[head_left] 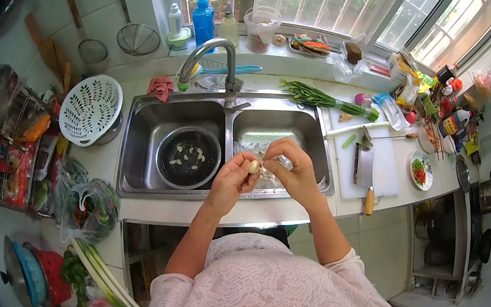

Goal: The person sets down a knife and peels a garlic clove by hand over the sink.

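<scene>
Over the right sink basin (pixel 312 118), my left hand (pixel 228 183) pinches a pale garlic clove (pixel 253 167) between thumb and fingers. My right hand (pixel 292 170) is closed right beside the clove, its thumb and fingertips pressed together; what they grip is too small to tell. Below the hands, whitish scraps and a plastic bag lie in the basin, partly hidden by my fingers. In the left sink basin (pixel 139 129) a round metal bowl (pixel 163 145) holds water and several peeled cloves.
A cleaver (pixel 364 167) and green stalks lie on the white cutting board (pixel 388 170), with garlic chives (pixel 319 96) behind. A plate of chopped peppers (pixel 418 171) stands to the right. The faucet (pixel 228 60) arches behind the sinks. A white colander (pixel 90 110) and bagged vegetables (pixel 92 208) are left.
</scene>
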`<state>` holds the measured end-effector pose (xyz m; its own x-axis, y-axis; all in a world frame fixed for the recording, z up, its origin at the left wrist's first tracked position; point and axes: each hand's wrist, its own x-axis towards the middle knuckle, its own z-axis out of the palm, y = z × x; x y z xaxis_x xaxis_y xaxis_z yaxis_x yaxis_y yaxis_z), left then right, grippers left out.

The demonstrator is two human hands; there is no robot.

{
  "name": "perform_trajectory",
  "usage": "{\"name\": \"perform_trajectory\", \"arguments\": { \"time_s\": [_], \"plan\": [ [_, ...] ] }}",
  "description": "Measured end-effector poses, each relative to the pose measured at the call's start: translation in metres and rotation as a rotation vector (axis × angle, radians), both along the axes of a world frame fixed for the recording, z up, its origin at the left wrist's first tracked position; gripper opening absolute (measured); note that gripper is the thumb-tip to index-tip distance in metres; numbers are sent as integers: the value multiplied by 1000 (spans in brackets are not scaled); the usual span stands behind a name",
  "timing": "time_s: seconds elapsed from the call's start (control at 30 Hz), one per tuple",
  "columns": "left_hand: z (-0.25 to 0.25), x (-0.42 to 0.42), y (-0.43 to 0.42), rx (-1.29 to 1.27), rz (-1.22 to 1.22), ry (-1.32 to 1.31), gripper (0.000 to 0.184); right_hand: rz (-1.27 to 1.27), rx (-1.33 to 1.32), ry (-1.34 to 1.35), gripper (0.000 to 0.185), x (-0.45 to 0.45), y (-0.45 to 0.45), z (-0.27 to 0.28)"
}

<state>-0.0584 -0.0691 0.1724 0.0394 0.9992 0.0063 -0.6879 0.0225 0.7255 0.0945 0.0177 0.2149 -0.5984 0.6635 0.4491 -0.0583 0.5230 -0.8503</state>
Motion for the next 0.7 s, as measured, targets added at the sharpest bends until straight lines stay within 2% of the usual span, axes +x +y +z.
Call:
{"name": "perform_trajectory", "arguments": {
  "time_s": [0.47, 0.57, 0.63, 0.7],
  "plan": [
    [-2, -12, 0, -1, 1, 47, 22, 130, -18, -57, 12, -18, 7, -3],
    [3, -14, 1, -38, 11, 100, 22, 109, -20, -54, 12, -19, 9, -10],
    [4, -14, 3, -75, 90, 340, 21, 93, -23, -54, 11, -20, 8, -10],
    [3, -13, 5, -84, 132, 314, 19, 109, 37, -52, 11, -20, 6, -7]
  ]
}}
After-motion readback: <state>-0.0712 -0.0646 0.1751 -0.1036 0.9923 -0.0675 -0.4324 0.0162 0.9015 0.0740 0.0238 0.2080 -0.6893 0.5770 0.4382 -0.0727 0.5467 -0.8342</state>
